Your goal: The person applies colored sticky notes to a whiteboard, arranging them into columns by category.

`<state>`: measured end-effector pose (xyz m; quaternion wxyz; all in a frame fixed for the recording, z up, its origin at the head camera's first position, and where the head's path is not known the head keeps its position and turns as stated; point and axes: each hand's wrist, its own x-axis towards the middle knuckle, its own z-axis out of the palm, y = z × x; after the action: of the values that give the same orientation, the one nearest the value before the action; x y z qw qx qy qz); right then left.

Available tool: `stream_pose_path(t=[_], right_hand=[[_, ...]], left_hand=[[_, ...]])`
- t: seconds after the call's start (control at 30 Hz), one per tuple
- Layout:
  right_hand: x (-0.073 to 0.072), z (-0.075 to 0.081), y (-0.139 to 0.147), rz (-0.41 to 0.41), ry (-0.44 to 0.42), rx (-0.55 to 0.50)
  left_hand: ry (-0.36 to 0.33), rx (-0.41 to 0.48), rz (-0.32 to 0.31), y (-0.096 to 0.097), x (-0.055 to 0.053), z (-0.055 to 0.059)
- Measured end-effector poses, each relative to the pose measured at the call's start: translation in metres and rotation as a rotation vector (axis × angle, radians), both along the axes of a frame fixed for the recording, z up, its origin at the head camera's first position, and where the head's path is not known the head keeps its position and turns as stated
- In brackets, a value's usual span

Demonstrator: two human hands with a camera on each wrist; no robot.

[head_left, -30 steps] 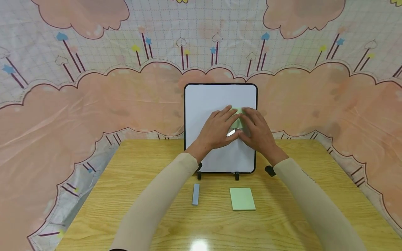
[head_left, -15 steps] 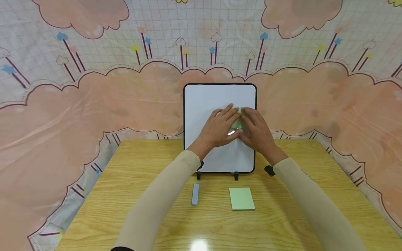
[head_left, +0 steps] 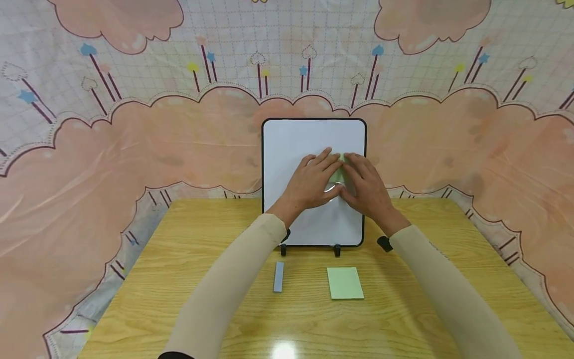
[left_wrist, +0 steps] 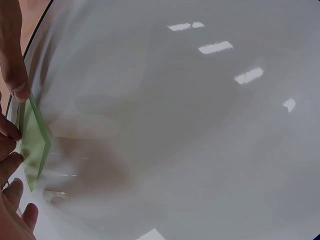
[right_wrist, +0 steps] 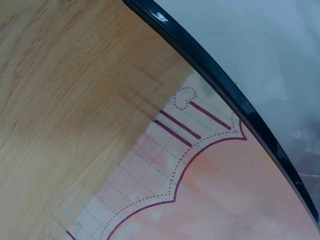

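A pale green sticky note (head_left: 337, 175) lies against the upright whiteboard (head_left: 287, 144), right of its middle. My left hand (head_left: 308, 183) reaches over the note's left side with fingers extended. From the other side, my right hand (head_left: 368, 187) touches it with fingertips near its upper edge. Both thumbs meet just below the note. In the left wrist view, fingertips rest along the green note (left_wrist: 34, 150), and the glossy board mirrors them. The right wrist view shows only the board's black rim (right_wrist: 205, 70), table and backdrop; that hand is out of it.
On the wooden table (head_left: 206, 244) before the board lie a square pale green note pad (head_left: 345, 283) and a narrow blue-grey strip (head_left: 278, 276). Black stand feet (head_left: 337, 250) hold the board. A patterned cloth (head_left: 202, 144) hangs behind.
Both hands stay at the same note. The left thumb has risen slightly, and the bright gap above it has narrowed.
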<state>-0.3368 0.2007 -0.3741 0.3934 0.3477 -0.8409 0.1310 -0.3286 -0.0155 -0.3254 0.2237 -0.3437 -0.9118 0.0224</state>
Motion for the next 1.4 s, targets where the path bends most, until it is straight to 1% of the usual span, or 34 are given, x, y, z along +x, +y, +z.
stream_pose_path(t=[0.4, 0.57, 0.83, 1.4], right_hand=[[0.0, 0.002, -0.001, -0.02, -0.037, 0.0], [0.0, 0.003, -0.001, -0.019, -0.033, -0.004], [0.001, 0.004, -0.002, -0.025, -0.048, -0.009], [0.001, 0.003, -0.003, -0.047, -0.057, -0.007]], left_hand=[[-0.012, -0.002, -0.001, -0.002, -0.003, 0.001], [-0.016, 0.0, 0.004, -0.003, -0.002, 0.002], [0.001, -0.015, 0.017, -0.007, -0.003, 0.002], [0.038, -0.024, 0.019, -0.014, -0.005, 0.001]])
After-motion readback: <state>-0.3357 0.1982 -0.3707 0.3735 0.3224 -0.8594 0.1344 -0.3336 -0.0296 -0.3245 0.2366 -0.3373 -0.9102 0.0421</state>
